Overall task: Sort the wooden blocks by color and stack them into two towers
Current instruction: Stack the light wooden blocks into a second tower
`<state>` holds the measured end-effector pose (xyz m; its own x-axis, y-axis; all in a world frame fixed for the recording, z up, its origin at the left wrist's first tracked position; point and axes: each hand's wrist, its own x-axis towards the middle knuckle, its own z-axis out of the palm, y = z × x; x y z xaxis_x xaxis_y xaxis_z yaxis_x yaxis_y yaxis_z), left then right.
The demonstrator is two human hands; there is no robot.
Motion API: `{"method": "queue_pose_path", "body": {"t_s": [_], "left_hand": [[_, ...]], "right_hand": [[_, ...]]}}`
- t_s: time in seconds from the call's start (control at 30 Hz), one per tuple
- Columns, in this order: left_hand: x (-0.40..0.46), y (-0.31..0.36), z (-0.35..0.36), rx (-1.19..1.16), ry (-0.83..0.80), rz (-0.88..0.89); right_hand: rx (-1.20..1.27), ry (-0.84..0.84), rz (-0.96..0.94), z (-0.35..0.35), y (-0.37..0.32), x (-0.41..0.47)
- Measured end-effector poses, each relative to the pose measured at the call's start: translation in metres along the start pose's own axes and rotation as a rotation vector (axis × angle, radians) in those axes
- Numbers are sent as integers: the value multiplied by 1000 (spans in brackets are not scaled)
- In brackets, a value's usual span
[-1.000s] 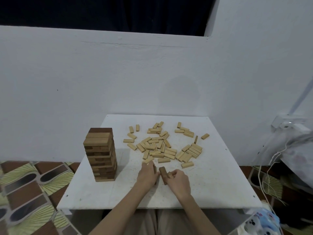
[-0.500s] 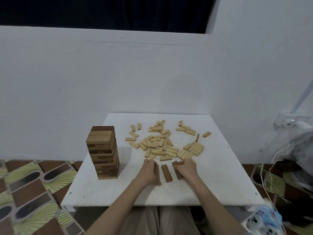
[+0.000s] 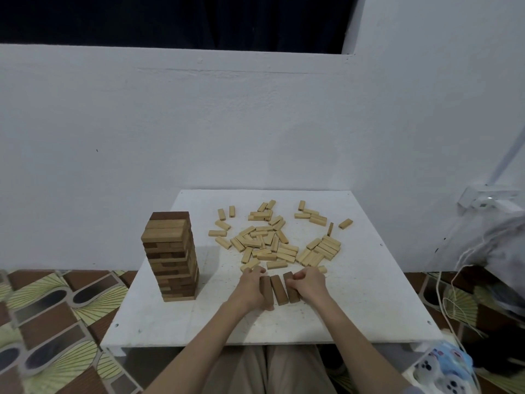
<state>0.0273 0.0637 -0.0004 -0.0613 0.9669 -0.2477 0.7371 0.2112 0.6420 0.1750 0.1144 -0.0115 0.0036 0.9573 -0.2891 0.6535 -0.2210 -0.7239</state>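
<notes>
Three dark brown wooden blocks (image 3: pixel 278 290) lie flat side by side on the white square tabletop (image 3: pixel 355 294), near its front centre, long axes pointing roughly away from the person. They sit close together, nearly touching; narrow gaps show between them.

Left hand (image 3: pixel 251 288) is against the outer side of the leftmost dark block, fingers curled over its far end, thumb at the near end, so it grips that block. Right hand (image 3: pixel 309 285) is against the outer side of the rightmost dark block, fingers curled over its far end; looks like a grip on that block, though the contact side is hidden.

Tall tower of stacked brown wooden blocks (image 3: pixel 170 255) stands upright on the left part of the table, well apart from the hands. Its top layer is dark brown, the layers just below are lighter tan, the rest mixed brown shades.

Loose pile of light tan wooden blocks (image 3: pixel 272 240) is scattered across the table's middle and back, just beyond both hands. Nearest pieces lie right by the knuckles; cannot tell if they touch.

White cables (image 3: pixel 451 302) hang beside the table's right edge. Patterned floor tiles (image 3: pixel 48 322) show on the left.
</notes>
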Motion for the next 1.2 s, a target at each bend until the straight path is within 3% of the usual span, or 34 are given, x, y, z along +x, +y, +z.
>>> {"method": "queue_pose_path", "body": {"t_s": [0.8, 1.07, 1.2], "left_hand": [[5, -1, -1, 78, -17, 82], [3, -2, 1, 58, -53, 132], [3, -2, 2, 19, -40, 136]], "right_hand": [[39, -62, -62, -14, 4, 5], [-131, -380, -275, -29, -3, -6], [-167, -416, -330, -25, 2, -7]]}}
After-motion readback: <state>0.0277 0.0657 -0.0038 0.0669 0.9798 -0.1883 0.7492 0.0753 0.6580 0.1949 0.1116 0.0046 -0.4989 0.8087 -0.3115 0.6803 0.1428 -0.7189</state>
